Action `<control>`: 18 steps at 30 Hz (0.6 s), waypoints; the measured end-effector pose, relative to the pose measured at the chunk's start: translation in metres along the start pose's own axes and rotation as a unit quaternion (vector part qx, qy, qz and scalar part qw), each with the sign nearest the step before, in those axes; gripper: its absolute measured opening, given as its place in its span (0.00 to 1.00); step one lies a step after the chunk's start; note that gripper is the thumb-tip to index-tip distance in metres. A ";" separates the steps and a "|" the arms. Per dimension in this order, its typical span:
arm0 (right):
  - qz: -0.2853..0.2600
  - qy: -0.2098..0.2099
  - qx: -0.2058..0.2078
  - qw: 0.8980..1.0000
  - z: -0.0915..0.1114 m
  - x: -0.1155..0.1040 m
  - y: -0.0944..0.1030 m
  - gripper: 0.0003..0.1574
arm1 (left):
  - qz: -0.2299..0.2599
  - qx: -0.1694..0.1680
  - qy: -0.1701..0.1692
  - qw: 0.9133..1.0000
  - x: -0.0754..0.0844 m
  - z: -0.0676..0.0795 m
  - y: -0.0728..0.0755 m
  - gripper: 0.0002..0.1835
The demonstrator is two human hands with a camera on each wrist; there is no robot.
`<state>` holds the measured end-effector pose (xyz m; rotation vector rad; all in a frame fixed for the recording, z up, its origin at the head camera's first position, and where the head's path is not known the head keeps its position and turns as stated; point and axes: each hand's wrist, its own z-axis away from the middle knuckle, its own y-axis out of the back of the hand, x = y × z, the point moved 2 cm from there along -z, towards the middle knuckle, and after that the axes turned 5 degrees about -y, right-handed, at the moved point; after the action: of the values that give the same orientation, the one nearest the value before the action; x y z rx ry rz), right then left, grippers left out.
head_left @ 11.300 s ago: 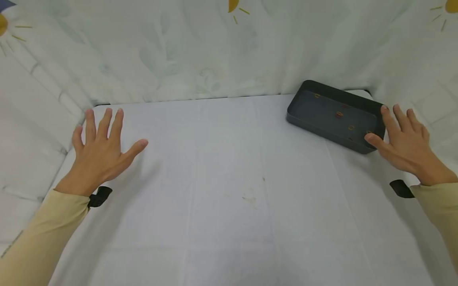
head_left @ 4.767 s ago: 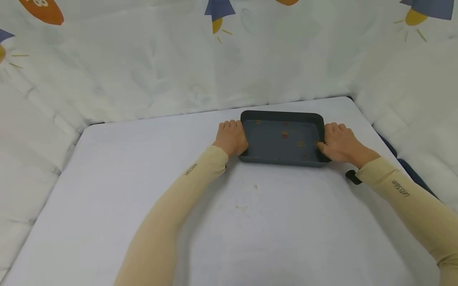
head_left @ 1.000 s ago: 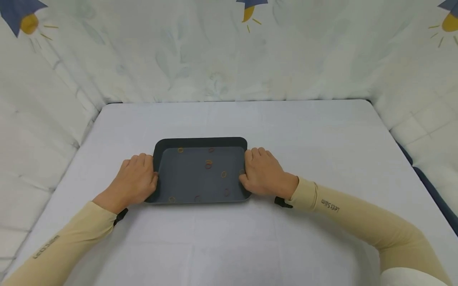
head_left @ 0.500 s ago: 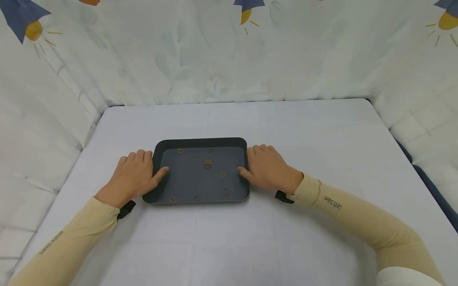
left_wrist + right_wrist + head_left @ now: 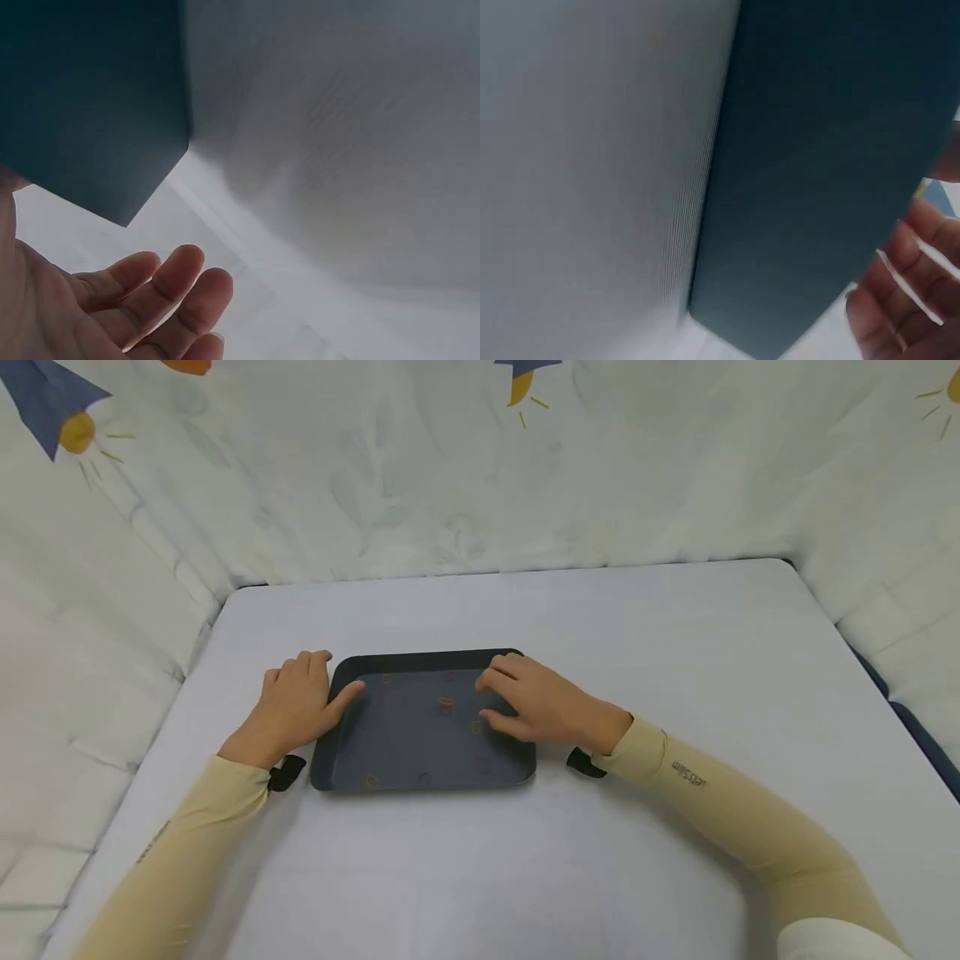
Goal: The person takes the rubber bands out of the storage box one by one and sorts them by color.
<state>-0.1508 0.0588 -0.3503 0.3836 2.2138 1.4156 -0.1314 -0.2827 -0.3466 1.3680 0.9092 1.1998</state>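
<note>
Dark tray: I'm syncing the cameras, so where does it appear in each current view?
Head: dark tray, slightly left of and below centre.
Left wrist: its outer side fills the upper left.
Right wrist: its outer wall, from upper right to bottom centre.
Shared landmark: white tabletop beside the tray.

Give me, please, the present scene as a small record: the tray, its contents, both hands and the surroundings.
tray: dark grey, rectangular, on a white cloth
contents: small yellow and reddish rings, scattered on the tray's floor
left hand: at the tray's left end, thumb stretched out over the rim
right hand: over the tray's right end, fingers loosely bent, holding nothing
hand contact with tray: not clear
sleeves: beige, both arms
behind: pale printed curtain
</note>
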 end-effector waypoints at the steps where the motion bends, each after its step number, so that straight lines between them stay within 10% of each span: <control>1: -0.022 0.007 -0.006 1.000 -0.001 0.000 -0.002 0.16 | 0.004 0.003 -0.001 1.000 0.000 -0.002 0.000 0.44; 7: -0.151 -0.031 -0.082 0.985 -0.010 -0.001 -0.012 0.21 | 0.025 0.011 -0.019 0.999 -0.003 -0.015 0.000 0.44; 18: -0.135 -0.037 -0.154 0.978 -0.017 0.001 -0.021 0.25 | 0.022 0.010 -0.036 0.999 0.002 -0.021 -0.018 0.43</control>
<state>-0.1601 0.0372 -0.3639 0.0263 1.8637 1.5298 -0.1493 -0.2735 -0.3656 1.4444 0.8474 1.1703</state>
